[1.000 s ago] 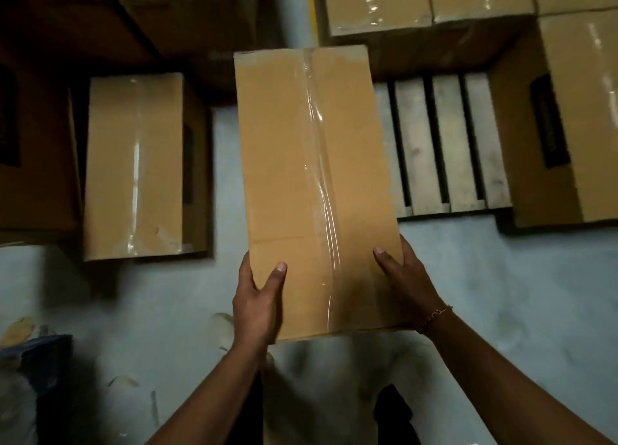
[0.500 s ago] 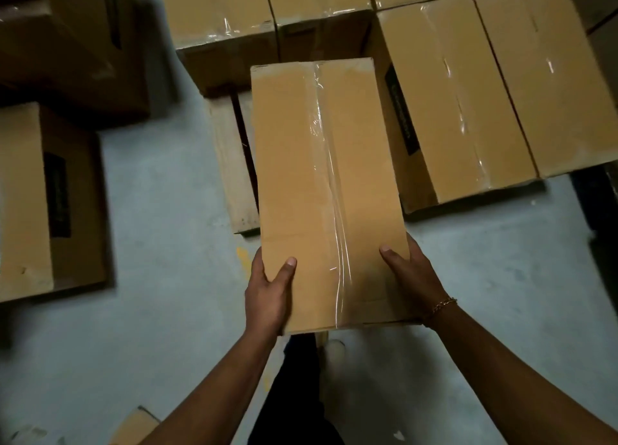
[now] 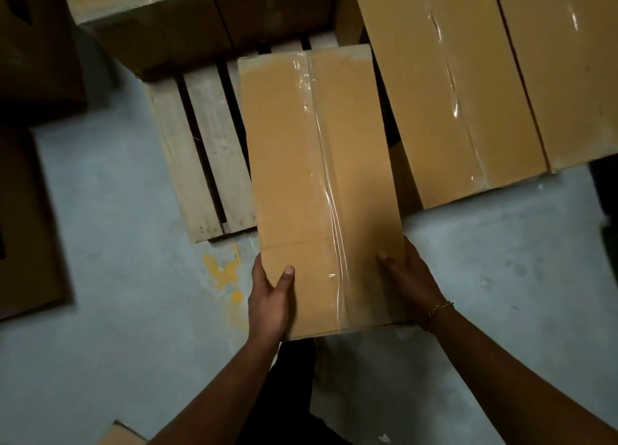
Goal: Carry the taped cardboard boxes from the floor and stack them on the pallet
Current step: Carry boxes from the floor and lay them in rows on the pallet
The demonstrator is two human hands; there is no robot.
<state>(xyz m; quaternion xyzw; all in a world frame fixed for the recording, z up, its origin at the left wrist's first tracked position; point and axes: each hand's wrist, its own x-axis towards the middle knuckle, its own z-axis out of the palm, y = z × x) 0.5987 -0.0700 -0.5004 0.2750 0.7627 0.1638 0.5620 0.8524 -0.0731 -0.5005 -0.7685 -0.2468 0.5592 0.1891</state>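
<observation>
Taped box, gripped with thumbs curled on top by left hand and right hand, has moved farther over the one pallet; four stacked boxes sit from eleven to two o'clock.

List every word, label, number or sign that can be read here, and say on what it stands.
No text can be read.
Carried box, held by the left hand and right hand: plain cardboard and clear tape, no print.
Stacked box on the pallet: dark patch on its side, mostly hidden, too dark to read.
Yellow mark on the floor: a paint blot, no sign.
</observation>
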